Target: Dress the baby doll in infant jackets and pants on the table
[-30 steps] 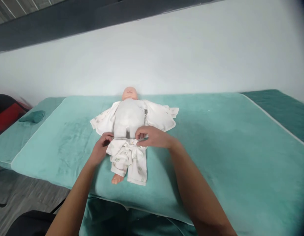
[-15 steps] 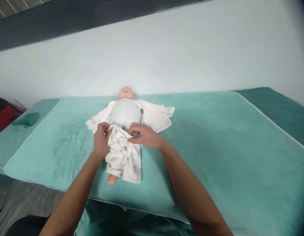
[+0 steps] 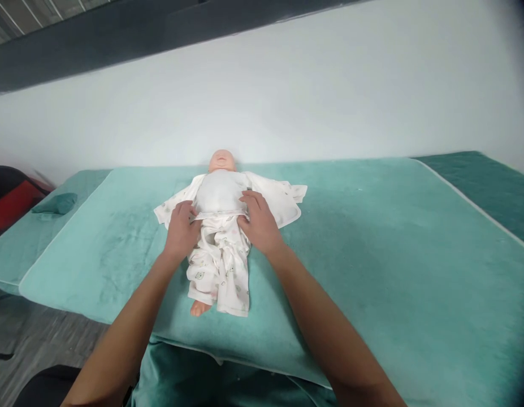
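A baby doll (image 3: 221, 160) lies on its back, its head toward the wall. Its torso is pale, and a white printed baby jacket (image 3: 282, 195) is spread open beneath and beside it. White patterned baby pants (image 3: 221, 265) cover the legs, and the waistband stretches across the lower belly. One bare foot (image 3: 200, 308) shows below the left pant leg; the other foot is hidden. My left hand (image 3: 183, 230) grips the waistband at its left end. At the right end, my right hand (image 3: 260, 223) holds it with the thumb low and the fingers bent over the doll's side.
The doll rests on a teal padded bed (image 3: 372, 254) against a white wall (image 3: 287, 96). A small teal pillow (image 3: 56, 203) lies at the far left, near a red and black object (image 3: 13, 203). Dark green cloth (image 3: 228, 379) hangs below the front edge.
Both hands have moved up toward the doll's belly, and the bunched pants top is now drawn up and spread flat across the waist. The view has shifted slightly.
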Demonstrator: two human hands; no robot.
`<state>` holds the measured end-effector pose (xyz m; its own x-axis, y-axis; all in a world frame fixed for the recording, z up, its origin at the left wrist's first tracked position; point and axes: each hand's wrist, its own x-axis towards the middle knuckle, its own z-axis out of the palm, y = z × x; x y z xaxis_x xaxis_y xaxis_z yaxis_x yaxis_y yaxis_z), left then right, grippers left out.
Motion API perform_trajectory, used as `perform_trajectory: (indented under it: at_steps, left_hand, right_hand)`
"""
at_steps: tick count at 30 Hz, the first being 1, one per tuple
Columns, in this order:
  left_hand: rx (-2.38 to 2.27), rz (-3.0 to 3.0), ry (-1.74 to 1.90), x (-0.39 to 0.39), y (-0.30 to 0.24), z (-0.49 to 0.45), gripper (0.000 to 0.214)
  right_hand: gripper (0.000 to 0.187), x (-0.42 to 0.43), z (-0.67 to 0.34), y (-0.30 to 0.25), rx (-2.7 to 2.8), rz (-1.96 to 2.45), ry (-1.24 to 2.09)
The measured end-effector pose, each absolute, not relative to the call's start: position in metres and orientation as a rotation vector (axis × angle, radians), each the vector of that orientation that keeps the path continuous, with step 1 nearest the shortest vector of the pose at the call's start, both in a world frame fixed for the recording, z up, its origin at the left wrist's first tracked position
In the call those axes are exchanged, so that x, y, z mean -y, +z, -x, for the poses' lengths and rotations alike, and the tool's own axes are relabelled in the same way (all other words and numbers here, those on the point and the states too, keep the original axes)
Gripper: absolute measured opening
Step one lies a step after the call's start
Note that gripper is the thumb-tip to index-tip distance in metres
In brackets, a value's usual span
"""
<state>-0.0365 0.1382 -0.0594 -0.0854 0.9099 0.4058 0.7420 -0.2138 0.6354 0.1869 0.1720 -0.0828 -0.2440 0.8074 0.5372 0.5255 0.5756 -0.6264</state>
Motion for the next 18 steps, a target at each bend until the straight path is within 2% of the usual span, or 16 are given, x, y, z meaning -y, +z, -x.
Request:
perform_trajectory:
  at_steps: [4, 8, 13, 18]
  left_hand:
    - [-1.848, -1.699, 1.124, -0.150, -0.063, 0.036, 0.015]
    - [-1.965, -1.652, 0.996, -0.169, -0.056, 0.041, 0.025]
    - [-1.927, -1.640, 1.003, -0.214, -0.059, 0.056, 0.019]
    - [-1.761, -1.676, 1.099, -0.232, -0.074, 0.063, 0.021]
  right_hand:
    - [0.043, -0.175, -0.183, -0.093, 1.865, 1.118, 0.422]
    - [0.030, -0.181, -0.182, -0.098, 1.868, 1.109, 0.431]
    - [0.022, -0.212, -0.181, -0.092, 1.941, 1.218, 0.396]
    - [0.013, -0.252, -0.174, -0.091, 1.726, 1.220, 0.733]
